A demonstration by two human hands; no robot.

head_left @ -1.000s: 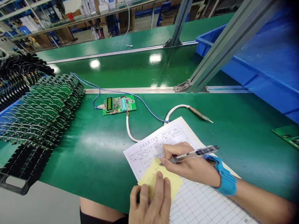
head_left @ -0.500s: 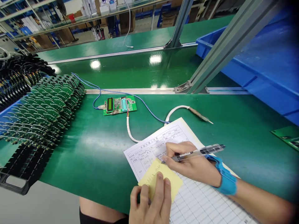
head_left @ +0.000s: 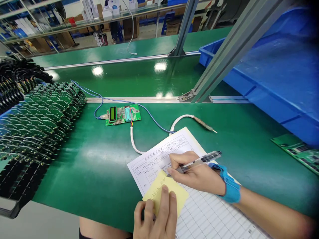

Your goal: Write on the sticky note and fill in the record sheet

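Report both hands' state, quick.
Left hand: partly curled on the yellow note; whether it grips anything cannot be told.
Right hand: closed, holding the pen.

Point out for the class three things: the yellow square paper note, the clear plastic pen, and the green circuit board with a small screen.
Yellow square paper note (head_left: pixel 180 193): head view, bare right part.
Clear plastic pen (head_left: pixel 201 160): head view, upper barrel.
Green circuit board (head_left: pixel 121 115): head view, middle of its face.

Tabletop (head_left: pixel 99 159): smooth, glossy, bright glare spots
Near post (head_left: pixel 235 49): metal, dull sheen from where I stand
Bin (head_left: pixel 274 79): smooth plastic, soft shine
Note (head_left: pixel 180 196): matt paper
Form (head_left: pixel 159 159): smooth matt paper
Pen (head_left: pixel 199 161): clear glossy plastic
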